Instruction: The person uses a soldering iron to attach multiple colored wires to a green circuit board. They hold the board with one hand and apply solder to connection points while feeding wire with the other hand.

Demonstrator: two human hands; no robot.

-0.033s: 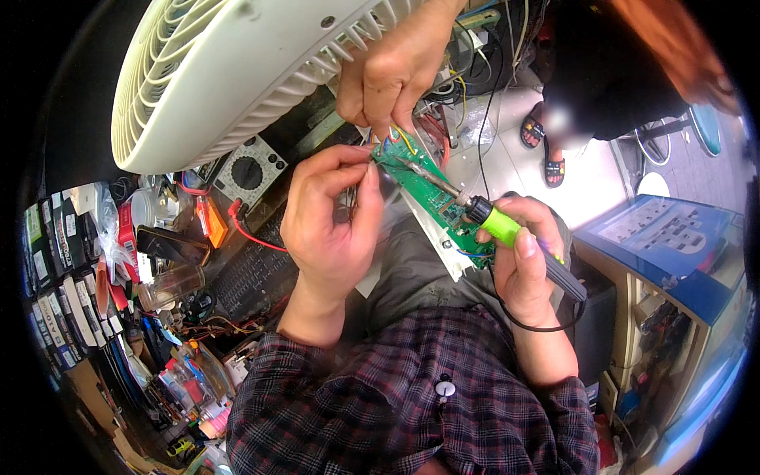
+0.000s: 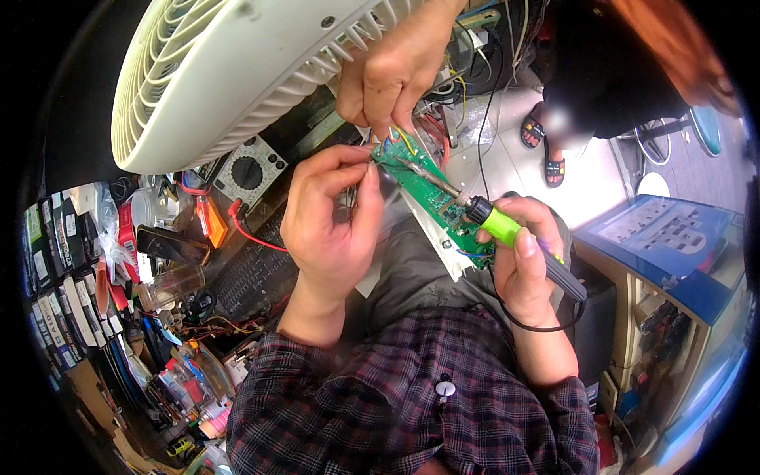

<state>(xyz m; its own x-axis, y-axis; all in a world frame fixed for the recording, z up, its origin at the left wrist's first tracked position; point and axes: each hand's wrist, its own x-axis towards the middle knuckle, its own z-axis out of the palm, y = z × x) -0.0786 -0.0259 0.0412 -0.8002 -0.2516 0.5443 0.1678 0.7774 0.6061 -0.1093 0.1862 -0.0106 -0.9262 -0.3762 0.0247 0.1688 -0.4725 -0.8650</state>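
My right hand (image 2: 526, 261) grips a soldering iron (image 2: 500, 226) with a bright green and dark grey handle. Its metal tip slants to the upper left and reaches the far part of a green circuit board (image 2: 431, 194). My left hand (image 2: 332, 210) is closed in a pinch at the board's far left edge; what lies between the fingertips is too small to make out. Another person's hand (image 2: 388, 79) comes down from the top, its fingers at the board's far end beside several coloured wires (image 2: 404, 141). A white plastic piece (image 2: 443, 247) lies under the board, above my lap.
A large white fan (image 2: 253, 71) looms at the upper left. Beyond my left hand lie a multimeter (image 2: 250, 170), a red test lead (image 2: 257, 237) and a dark phone (image 2: 172, 245). At right stands a cabinet with a blue top (image 2: 657, 237); a person's sandalled feet (image 2: 554, 170) are on the floor.
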